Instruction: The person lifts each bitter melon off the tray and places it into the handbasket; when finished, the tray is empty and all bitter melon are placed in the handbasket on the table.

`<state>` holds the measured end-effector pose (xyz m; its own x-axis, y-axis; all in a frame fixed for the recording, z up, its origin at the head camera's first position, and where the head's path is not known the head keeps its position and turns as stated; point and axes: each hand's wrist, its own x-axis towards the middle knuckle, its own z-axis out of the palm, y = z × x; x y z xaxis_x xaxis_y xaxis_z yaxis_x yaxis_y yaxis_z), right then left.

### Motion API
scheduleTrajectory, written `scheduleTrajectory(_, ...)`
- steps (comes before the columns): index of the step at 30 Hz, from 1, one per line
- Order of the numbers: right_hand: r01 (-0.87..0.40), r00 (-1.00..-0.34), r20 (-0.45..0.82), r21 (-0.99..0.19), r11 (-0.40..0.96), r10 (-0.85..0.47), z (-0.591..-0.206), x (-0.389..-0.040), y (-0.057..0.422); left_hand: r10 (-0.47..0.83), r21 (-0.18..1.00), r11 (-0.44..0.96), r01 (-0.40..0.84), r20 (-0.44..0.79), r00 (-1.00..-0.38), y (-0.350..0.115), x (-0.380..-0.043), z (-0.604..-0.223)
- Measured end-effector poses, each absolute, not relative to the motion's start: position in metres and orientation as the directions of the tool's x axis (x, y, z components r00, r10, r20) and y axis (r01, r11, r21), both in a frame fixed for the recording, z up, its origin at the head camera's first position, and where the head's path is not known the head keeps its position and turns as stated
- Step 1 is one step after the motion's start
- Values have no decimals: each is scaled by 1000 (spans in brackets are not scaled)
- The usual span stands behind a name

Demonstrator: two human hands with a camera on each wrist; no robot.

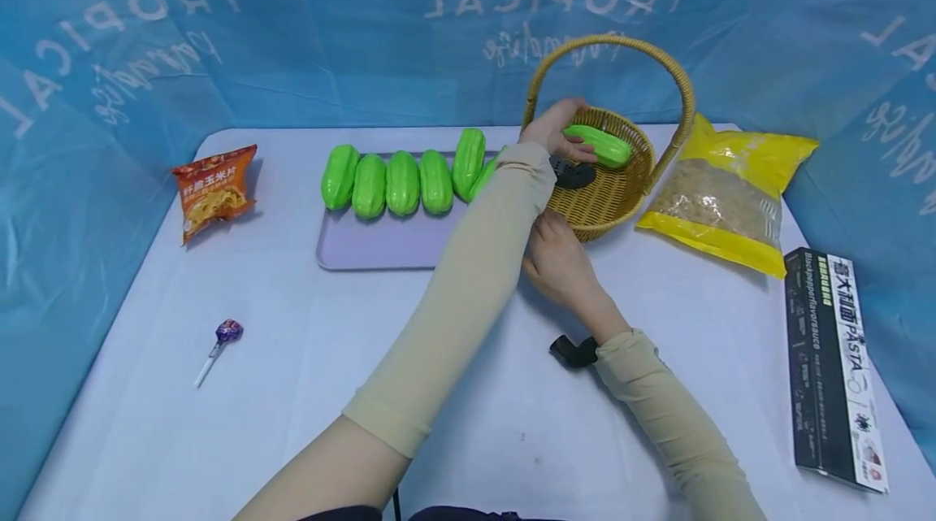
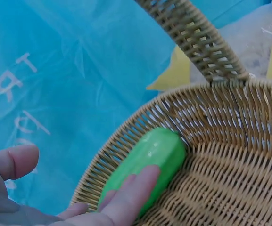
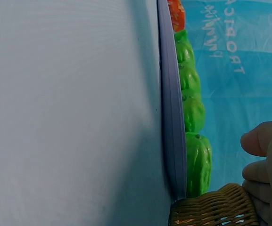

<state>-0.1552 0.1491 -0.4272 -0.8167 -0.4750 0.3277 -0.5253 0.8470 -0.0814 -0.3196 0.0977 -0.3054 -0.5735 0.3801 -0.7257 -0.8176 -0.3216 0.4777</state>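
My left hand [image 1: 559, 131] reaches over the far left of a wicker basket [image 1: 600, 216]. Its straight fingers lie against a shiny green ridged gourd [image 1: 601, 145] inside, and the thumb stands apart from it. In the left wrist view the gourd [image 2: 150, 160] rests along the basket's inner wall. My right hand [image 1: 559, 257] touches the basket's near left rim; in the right wrist view its thumb [image 3: 258, 139] is held away from the wicker [image 3: 216, 209]. Several more green gourds [image 1: 403, 184] lie in a row on a lilac tray [image 1: 380, 249] to the left.
A yellow bag [image 1: 731, 188] lies right of the basket, a black pasta box [image 1: 834, 366] nearer on the right. An orange snack bag [image 1: 215, 192] and a lollipop [image 1: 223, 340] lie at the left. The basket's tall handle [image 1: 610, 40] arches above it. Blue cloth surrounds the white table.
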Motion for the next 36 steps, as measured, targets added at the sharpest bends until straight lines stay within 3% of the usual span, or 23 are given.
scheduleTrajectory(6, -527, -821, 318, -101, 844, -474, -428, -158, 151, 371, 535, -268, -801, -710, -599, 98, -327, -307)
scheduleTrajectory(15, -522, -825, 323, -124, 844, -463, -430, -163, 156, 466, 699, -152, -699, -573, -674, 96, -325, -309)
scheduleTrajectory(24, -528, -822, 350, -175, 831, -449, -430, -169, 155, 680, 829, -26, -559, -395, -618, 78, -321, -320)
scheduleTrajectory(29, -521, -832, 335, -194, 831, -443, -429, -170, 156, 709, 872, -70, -485, -298, -639, 69, -315, -317)
scheduleTrajectory(36, -506, -842, 321, -194, 841, -433, -429, -171, 158, 721, 829, -317, -461, -106, -685, 46, -303, -317)
